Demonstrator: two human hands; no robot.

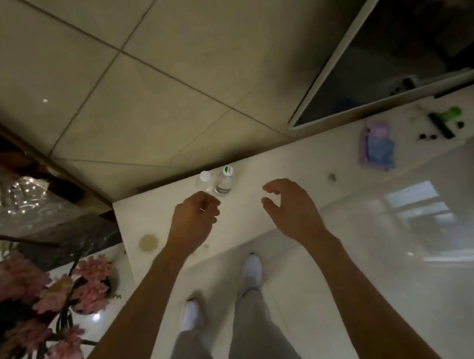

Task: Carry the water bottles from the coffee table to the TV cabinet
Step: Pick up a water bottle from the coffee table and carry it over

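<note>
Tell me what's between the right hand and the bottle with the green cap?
Nothing but bare white cabinet top, as the head view shows. The right hand hovers open, apart from the green-capped bottle.

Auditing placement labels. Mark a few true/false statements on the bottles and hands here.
1. White-capped bottle and green-capped bottle stand upright, side by side, on the cabinet top. True.
2. Right hand holds a bottle. False: it holds nothing.
3. Left hand grips the green-capped bottle. False: it holds nothing, just short of the bottles.
4. Pink flowers are on the person's left. True.
</note>
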